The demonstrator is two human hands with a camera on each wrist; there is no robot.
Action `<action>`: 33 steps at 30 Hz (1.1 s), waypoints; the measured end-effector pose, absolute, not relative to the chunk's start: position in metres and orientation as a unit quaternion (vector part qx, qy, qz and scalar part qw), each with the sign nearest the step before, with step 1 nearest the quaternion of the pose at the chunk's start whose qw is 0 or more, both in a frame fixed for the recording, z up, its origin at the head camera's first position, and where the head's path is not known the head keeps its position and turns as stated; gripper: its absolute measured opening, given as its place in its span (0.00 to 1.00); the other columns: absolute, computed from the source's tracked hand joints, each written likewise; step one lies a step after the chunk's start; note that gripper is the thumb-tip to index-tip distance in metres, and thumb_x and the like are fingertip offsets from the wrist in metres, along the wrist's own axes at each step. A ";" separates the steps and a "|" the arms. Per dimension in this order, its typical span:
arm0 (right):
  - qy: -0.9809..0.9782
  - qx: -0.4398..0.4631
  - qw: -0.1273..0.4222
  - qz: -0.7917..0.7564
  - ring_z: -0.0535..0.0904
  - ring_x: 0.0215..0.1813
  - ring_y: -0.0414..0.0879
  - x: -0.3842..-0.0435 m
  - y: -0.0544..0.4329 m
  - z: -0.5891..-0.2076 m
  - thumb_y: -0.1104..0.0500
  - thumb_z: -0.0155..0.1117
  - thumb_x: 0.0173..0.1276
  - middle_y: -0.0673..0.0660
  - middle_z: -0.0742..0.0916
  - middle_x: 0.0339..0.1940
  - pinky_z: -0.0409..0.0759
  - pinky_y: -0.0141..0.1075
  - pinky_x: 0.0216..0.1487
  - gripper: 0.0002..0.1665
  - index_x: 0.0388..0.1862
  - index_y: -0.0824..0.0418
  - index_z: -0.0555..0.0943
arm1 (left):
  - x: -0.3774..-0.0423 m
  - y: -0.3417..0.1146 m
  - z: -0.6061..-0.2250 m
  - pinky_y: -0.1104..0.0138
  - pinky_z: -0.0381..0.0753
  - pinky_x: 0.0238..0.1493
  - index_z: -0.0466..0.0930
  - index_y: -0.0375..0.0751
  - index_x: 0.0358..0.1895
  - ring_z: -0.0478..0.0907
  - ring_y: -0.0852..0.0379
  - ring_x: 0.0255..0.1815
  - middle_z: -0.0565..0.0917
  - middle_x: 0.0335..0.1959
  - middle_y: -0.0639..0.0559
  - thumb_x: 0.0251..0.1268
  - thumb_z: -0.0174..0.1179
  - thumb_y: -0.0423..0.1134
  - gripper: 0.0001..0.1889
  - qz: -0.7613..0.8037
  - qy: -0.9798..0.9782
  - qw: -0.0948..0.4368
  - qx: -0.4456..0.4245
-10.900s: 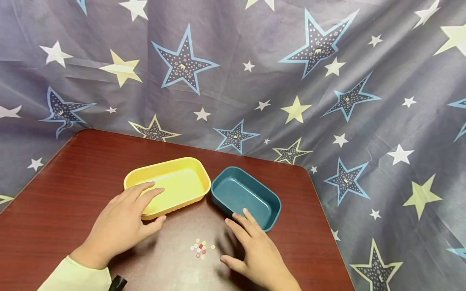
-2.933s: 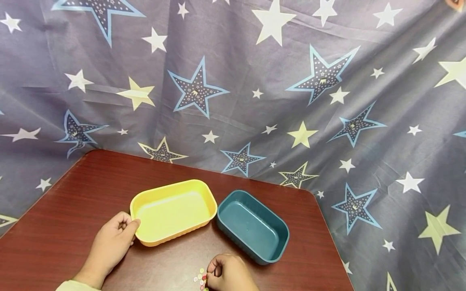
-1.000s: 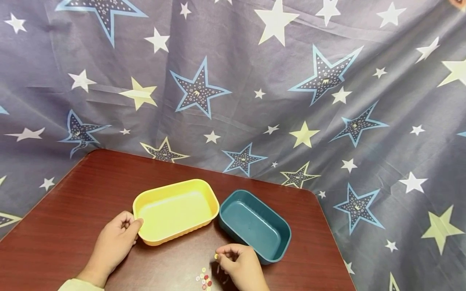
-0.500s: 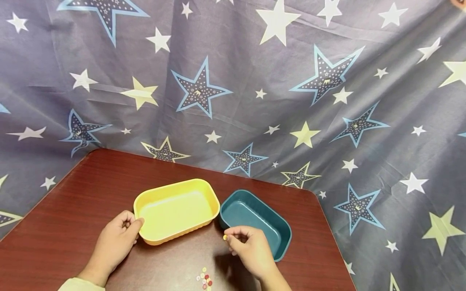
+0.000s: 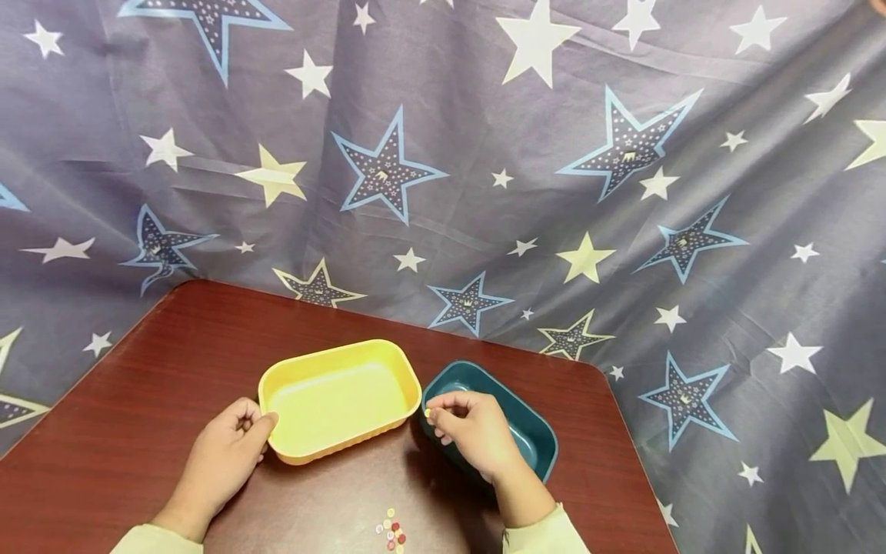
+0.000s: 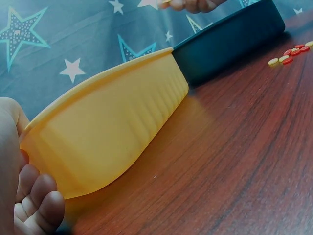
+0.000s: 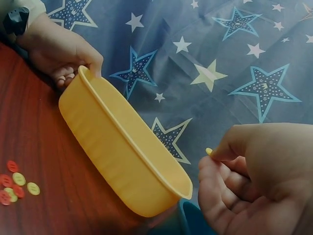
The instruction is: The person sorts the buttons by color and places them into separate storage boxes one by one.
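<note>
My left hand (image 5: 224,454) grips the left end of the yellow plastic bin (image 5: 339,408), thumb over the rim and the other fingers curled outside against its wall. Between thumb and forefinger, my right hand (image 5: 477,435) pinches a small yellow button (image 5: 428,413). That hand is raised above the left part of the dark teal bin (image 5: 529,419) and hides some of it. In the right wrist view the button (image 7: 209,151) shows at the fingertips. Several loose red, yellow and pale buttons (image 5: 391,531) lie together on the table at the near side.
The two bins stand side by side on the reddish-brown table (image 5: 208,338), their neighbouring ends close together. Behind and to the right hangs a grey curtain (image 5: 471,215) printed with stars. A dark band (image 7: 16,20) is on the left wrist.
My right hand has risen from beside the loose buttons to above the teal bin, carrying the yellow button. My left hand keeps its grip on the yellow bin's rim.
</note>
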State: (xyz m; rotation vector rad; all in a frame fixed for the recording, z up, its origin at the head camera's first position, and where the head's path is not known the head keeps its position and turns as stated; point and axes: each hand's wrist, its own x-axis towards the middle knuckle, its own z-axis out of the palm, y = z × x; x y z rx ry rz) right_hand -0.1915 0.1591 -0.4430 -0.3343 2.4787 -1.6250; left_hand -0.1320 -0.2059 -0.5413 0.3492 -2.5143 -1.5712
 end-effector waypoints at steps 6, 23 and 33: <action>0.834 -0.116 0.099 -0.530 0.87 0.32 0.46 -0.212 0.149 -0.438 0.61 0.72 0.77 0.66 0.94 0.39 0.92 0.35 0.39 0.11 0.50 0.68 0.93 | -0.133 -0.206 -0.540 0.67 0.80 0.28 0.75 0.44 0.37 0.80 0.59 0.25 0.79 0.24 0.54 0.85 0.64 0.51 0.18 -0.527 -0.838 0.080 0.116; 0.822 -0.094 0.142 -0.543 0.84 0.31 0.47 -0.252 0.106 -0.437 0.64 0.71 0.75 0.64 0.92 0.37 0.90 0.34 0.38 0.14 0.52 0.73 0.91 | -0.130 -0.206 -0.534 0.66 0.80 0.28 0.75 0.45 0.37 0.79 0.58 0.25 0.78 0.24 0.54 0.85 0.63 0.52 0.18 -0.526 -0.839 0.072 0.115; 0.827 -0.101 0.145 -0.534 0.86 0.31 0.48 -0.249 0.105 -0.436 0.64 0.70 0.75 0.61 0.93 0.36 0.90 0.34 0.38 0.13 0.51 0.72 0.92 | -0.131 -0.206 -0.537 0.66 0.80 0.27 0.75 0.44 0.37 0.79 0.58 0.24 0.78 0.24 0.54 0.85 0.64 0.52 0.18 -0.526 -0.839 0.078 0.114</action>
